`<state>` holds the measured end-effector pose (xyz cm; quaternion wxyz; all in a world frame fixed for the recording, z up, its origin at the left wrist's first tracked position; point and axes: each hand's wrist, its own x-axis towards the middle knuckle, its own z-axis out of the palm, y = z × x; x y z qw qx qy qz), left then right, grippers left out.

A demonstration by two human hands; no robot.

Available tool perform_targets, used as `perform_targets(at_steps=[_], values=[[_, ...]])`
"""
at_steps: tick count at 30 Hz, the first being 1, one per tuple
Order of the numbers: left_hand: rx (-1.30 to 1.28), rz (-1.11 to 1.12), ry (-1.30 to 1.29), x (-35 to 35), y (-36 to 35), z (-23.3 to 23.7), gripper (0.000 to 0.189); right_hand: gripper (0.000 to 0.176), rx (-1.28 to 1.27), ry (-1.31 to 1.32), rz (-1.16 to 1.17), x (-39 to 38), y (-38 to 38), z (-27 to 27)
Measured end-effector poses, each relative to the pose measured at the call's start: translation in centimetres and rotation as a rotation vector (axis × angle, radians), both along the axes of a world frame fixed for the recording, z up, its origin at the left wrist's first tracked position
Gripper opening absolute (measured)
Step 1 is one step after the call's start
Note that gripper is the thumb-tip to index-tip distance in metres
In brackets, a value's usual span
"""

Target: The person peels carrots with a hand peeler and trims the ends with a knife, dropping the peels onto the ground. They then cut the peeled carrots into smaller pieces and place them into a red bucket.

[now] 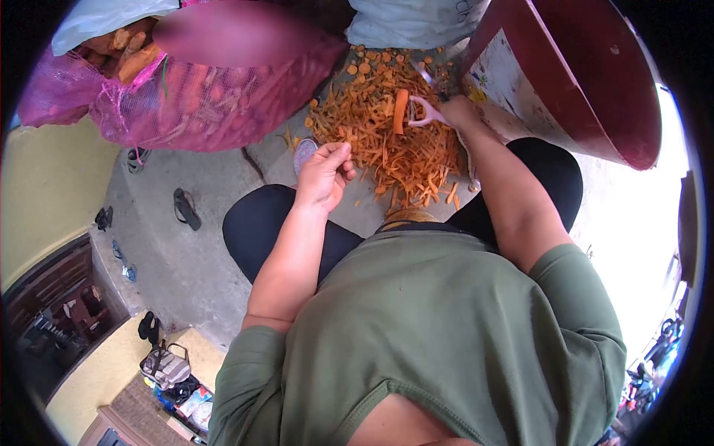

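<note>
My right hand (460, 111) grips a pink Y-shaped peeler (425, 113), its head beside a peeled carrot (401, 110) that lies on a heap of orange carrot peelings (387, 137) on the concrete floor. My left hand (326, 175) hovers over the left edge of the heap with its fingers loosely curled and nothing visible in it. I sit with both knees in black trousers either side of the heap.
A pink mesh sack of carrots (186, 97) lies at the upper left. A large dark red tub (580, 74) stands tilted at the right. White bags (409, 22) sit behind the heap. Sandals (186, 208) lie on the floor at left.
</note>
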<state>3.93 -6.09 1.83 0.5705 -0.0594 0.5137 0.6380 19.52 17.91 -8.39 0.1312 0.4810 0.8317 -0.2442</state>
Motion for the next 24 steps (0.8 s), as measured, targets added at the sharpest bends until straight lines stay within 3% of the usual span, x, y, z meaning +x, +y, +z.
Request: perform_targets(at_steps=[3, 5, 8, 11, 14, 20, 23, 24], values=[[0.035, -0.018, -0.064, -1.0, -0.2, 0.3, 0.013, 0.029, 0.015, -0.160, 0.653, 0.6, 0.4, -5.0], [0.071, -0.064, -0.148, -1.9, -0.7, -0.3, 0.015, 0.027, -0.060, -0.170, 0.554, -0.4, -0.3, -7.1], [-0.173, -0.066, -0.028, -1.4, 0.8, 0.9, 0.014, 0.024, -0.199, -0.183, 0.411, -2.1, -0.7, -14.2], [-0.153, -0.092, 0.086, -2.4, 0.2, -0.2, 0.012, 0.025, -0.420, -0.156, -0.091, -5.3, -2.4, -13.2], [-0.010, -0.087, -0.049, -3.8, -1.2, -1.8, 0.008, 0.031, -0.457, -0.241, -0.304, -7.4, -3.5, -14.7], [-0.138, -0.043, -0.068, -3.9, 0.9, -1.5, 0.006, 0.032, -0.484, -0.399, -0.207, -9.0, -4.3, -21.3], [-0.071, -0.153, -0.103, -4.4, -0.9, -3.0, 0.010, 0.031, -0.554, -0.400, -0.368, -9.7, -3.7, -19.1], [-0.038, -0.177, -0.135, -4.5, -1.1, -3.3, 0.010, 0.031, -0.479, -0.375, -0.060, -9.4, -3.4, -19.6]])
